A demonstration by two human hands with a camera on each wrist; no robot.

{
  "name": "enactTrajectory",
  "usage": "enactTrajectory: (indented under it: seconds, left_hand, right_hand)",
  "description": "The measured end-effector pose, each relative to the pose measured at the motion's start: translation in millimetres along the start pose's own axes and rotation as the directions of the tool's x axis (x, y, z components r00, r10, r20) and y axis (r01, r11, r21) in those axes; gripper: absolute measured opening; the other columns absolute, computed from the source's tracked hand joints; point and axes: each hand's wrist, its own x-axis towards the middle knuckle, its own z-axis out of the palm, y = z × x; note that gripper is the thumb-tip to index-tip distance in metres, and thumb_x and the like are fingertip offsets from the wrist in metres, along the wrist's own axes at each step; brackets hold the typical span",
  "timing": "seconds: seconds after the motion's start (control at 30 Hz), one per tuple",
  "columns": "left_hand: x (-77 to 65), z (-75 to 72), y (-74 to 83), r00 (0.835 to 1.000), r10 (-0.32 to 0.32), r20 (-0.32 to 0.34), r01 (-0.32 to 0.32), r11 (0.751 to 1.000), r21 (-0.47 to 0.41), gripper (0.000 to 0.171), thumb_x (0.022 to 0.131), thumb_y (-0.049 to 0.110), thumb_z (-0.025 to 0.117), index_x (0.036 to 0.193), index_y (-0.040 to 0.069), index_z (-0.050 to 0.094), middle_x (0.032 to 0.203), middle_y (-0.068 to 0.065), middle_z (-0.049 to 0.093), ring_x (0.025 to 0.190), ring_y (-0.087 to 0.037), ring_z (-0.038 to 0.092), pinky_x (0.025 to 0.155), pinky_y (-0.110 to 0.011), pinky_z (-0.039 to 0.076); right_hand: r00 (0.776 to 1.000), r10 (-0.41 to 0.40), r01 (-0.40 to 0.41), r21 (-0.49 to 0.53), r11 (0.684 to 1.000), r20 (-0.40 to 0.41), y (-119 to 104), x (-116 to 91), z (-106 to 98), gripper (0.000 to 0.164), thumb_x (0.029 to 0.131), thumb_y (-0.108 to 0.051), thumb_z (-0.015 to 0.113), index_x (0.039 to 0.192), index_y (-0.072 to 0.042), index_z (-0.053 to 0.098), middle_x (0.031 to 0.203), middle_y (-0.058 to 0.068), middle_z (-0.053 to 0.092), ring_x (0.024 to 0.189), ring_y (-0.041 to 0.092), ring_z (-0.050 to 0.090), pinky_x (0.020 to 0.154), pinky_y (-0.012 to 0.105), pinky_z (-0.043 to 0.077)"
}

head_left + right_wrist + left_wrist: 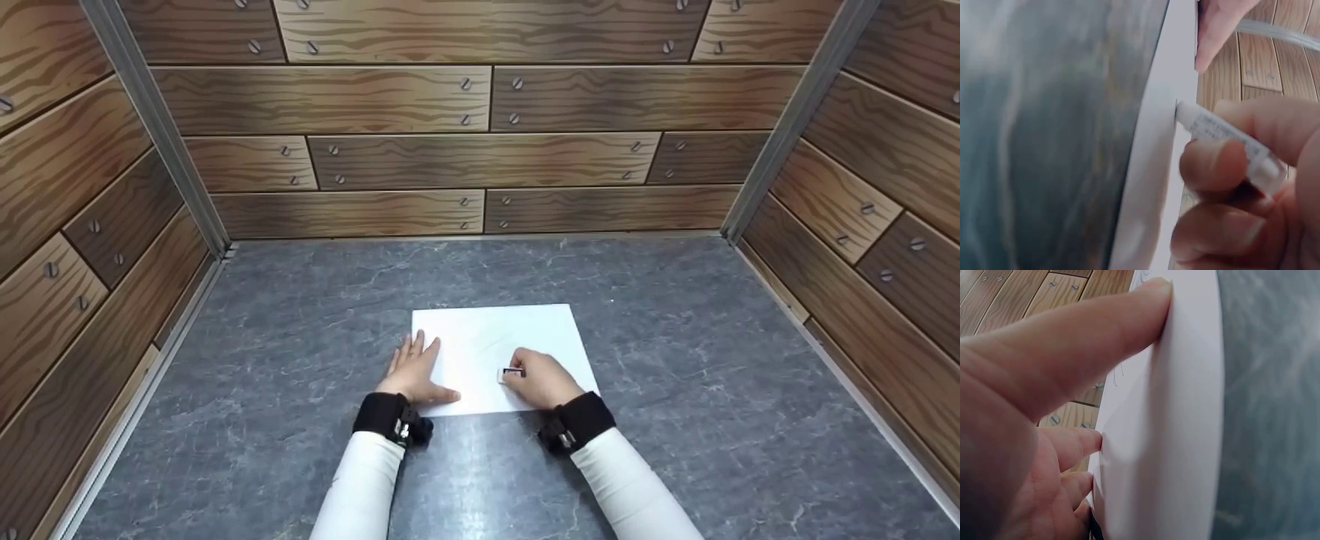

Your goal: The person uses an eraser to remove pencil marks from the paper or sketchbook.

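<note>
Pinching a small white block with a printed sleeve, seemingly an eraser (pixel 1224 135), between my right hand's (pixel 546 381) thumb and fingers, I set its bare end against a white rectangular sheet of paper (pixel 465 322), right of its middle. My left hand (pixel 416 375) lies spread on the sheet's left side, thumb reaching right beside the near edge. Faint thin lines (pixel 495 343) show just far of the block. To rub well, I judge, I should press lightly and stroke rightward, away from that bracing palm, so the paper pulls flat on the grey marbled tabletop (pixel 300 420) instead of buckling.
</note>
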Motion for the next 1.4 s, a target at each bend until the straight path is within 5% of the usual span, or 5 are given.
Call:
enactTrajectory:
  seconds: [0.2,0.7,0.93,1.17,1.4]
  left_hand:
    - [4.6,-0.9,-2.8,1.000,-0.012,0.014,0.012,1.000,0.003,0.118,0.098,0.037,0.097,0.186,0.002,0.028,0.197,-0.029,0.004,0.185,-0.053,-0.004,0.152,-0.066,0.000]
    - [4.6,0.2,-2.9,1.000,-0.007,0.006,0.006,1.000,0.022,0.119,0.096,0.038,0.098,0.185,0.001,0.030,0.196,-0.030,0.006,0.185,-0.054,-0.001,0.152,-0.067,0.003]
    - [4.5,1.8,-2.6,1.000,-0.014,0.013,0.014,1.000,0.019,0.118,0.097,0.036,0.098,0.185,0.000,0.028,0.196,-0.031,0.005,0.185,-0.054,-0.002,0.152,-0.067,0.002]
    - [5.0,0.7,-4.1,1.000,-0.005,0.009,0.005,1.000,0.009,0.118,0.097,0.037,0.097,0.185,0.001,0.028,0.197,-0.030,0.005,0.185,-0.053,-0.002,0.152,-0.067,0.002]
    - [4.3,1.7,-4.4,1.000,-0.013,0.007,0.013,1.000,0.010,0.118,0.097,0.036,0.098,0.185,0.001,0.029,0.197,-0.030,0.006,0.185,-0.053,-0.001,0.152,-0.066,0.002]
  right_hand:
    - [0.988,0.066,-0.077,-0.073,0.994,-0.138,1.6,-0.2,-3.7,0.023,0.108,-0.027,0.083,0.097,-0.013,0.068,0.086,0.003,0.072,0.075,0.017,0.059,0.075,0.035,0.051]
    - [0.987,0.074,-0.085,-0.075,0.994,-0.142,5.2,-1.1,-5.3,0.022,0.108,-0.024,0.082,0.096,-0.013,0.067,0.084,0.004,0.071,0.075,0.018,0.058,0.074,0.036,0.050]
    - [1.000,0.005,-0.005,-0.002,1.000,-0.007,2.8,0.5,-1.6,0.021,0.109,-0.029,0.081,0.103,-0.013,0.071,0.083,-0.001,0.067,0.075,0.015,0.057,0.073,0.032,0.048]
    - [0.988,0.070,-0.079,-0.061,0.995,-0.136,3.5,-1.3,-5.6,0.022,0.109,-0.025,0.082,0.097,-0.013,0.067,0.081,0.001,0.067,0.073,0.017,0.056,0.072,0.034,0.047]
    - [1.000,0.008,-0.008,0.007,1.000,0.015,-0.2,0.4,-2.6,0.020,0.111,-0.029,0.080,0.103,-0.014,0.069,0.079,-0.004,0.061,0.071,0.013,0.053,0.068,0.030,0.043]
